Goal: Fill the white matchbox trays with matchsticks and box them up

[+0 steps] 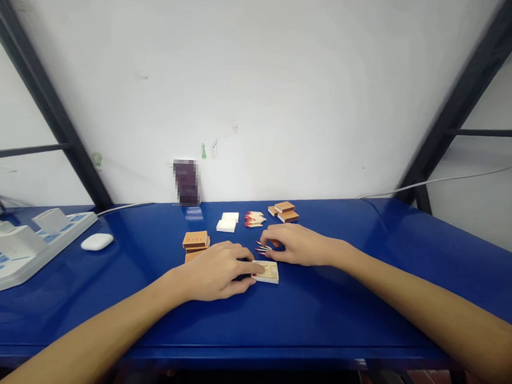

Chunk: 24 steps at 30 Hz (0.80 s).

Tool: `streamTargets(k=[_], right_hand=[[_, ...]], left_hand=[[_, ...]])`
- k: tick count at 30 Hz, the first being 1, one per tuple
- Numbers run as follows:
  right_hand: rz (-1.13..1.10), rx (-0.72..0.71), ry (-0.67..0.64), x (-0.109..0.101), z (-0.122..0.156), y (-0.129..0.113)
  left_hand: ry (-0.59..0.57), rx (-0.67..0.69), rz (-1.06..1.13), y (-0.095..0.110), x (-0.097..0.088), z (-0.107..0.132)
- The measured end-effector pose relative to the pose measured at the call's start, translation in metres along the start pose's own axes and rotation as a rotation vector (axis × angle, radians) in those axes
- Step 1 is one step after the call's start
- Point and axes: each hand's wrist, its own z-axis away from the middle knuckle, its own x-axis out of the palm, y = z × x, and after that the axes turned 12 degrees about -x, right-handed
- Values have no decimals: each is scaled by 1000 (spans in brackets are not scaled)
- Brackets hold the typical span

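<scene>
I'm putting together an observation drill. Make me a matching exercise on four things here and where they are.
1. Left hand
2. Right hand
3. Match heap
4. White rounded case

A. Beside the power strip
B. Between the white boxes and the far matchboxes
C. Fingers on the tray of matches
D. Fingertips by a few loose matches

Pairs: 1-C, 2-D, 3-B, 4-A

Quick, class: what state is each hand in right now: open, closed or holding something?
Left hand: open, touching the white tray of matches.
Right hand: open at the loose matches, no grip visible.
</scene>
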Motion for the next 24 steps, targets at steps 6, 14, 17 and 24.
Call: streamTargets(k=[6, 14, 17, 24], right_hand=[[46, -50, -3, 5, 1, 2], [84, -23, 3, 11, 0, 6], [99, -13, 9, 12, 0, 6], [93, 6, 13, 9, 0, 3]], left_hand=[[5, -28, 29, 1, 2, 0], [2, -31, 28, 1, 1, -1], [-11, -24, 21, 1, 0, 0], [-20, -12, -4, 1, -1, 0]])
